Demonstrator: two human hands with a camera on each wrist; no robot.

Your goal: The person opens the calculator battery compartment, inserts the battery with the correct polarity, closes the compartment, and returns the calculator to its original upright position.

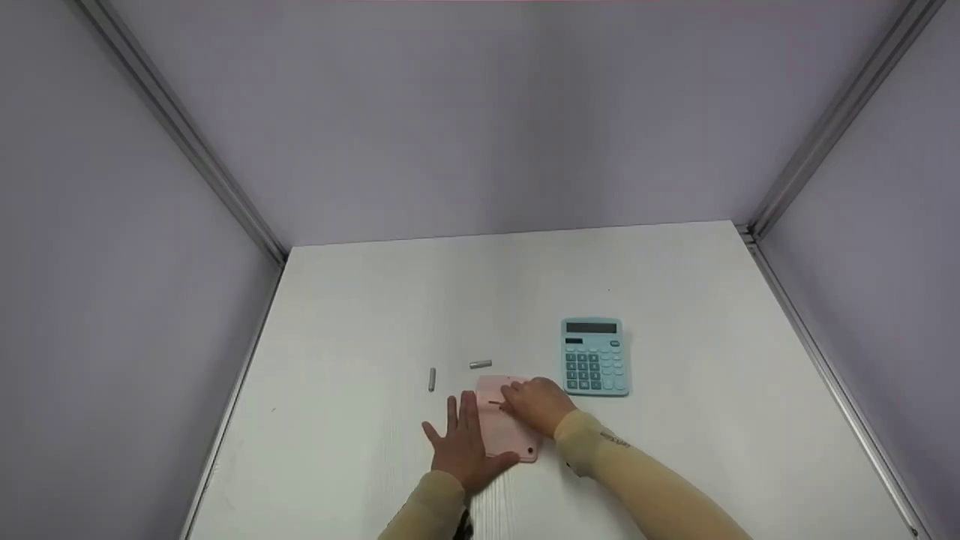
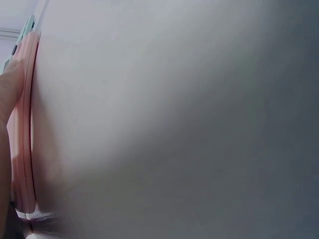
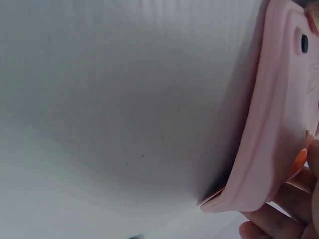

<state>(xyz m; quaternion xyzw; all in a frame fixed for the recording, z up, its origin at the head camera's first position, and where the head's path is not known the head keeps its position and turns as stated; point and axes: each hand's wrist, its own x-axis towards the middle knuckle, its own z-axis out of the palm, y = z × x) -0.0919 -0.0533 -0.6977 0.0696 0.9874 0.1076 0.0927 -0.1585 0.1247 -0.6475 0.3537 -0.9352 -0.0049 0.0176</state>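
A pink calculator-shaped device lies on the white table, its plain side up. My left hand rests spread at its left side, fingers straight, with the thumb across its lower edge. The left wrist view shows that thumb against the pink side. Over the upper part of the device, my right hand has curled fingers that pinch a small orange piece, mostly hidden by them. I cannot tell what that piece is. Two small silver cylinders like batteries lie beyond the left hand, one upright in view, one sideways.
A light blue calculator lies keys up to the right of the pink device, close to the right hand. Pale panels with metal rails enclose the white table at the back and both sides.
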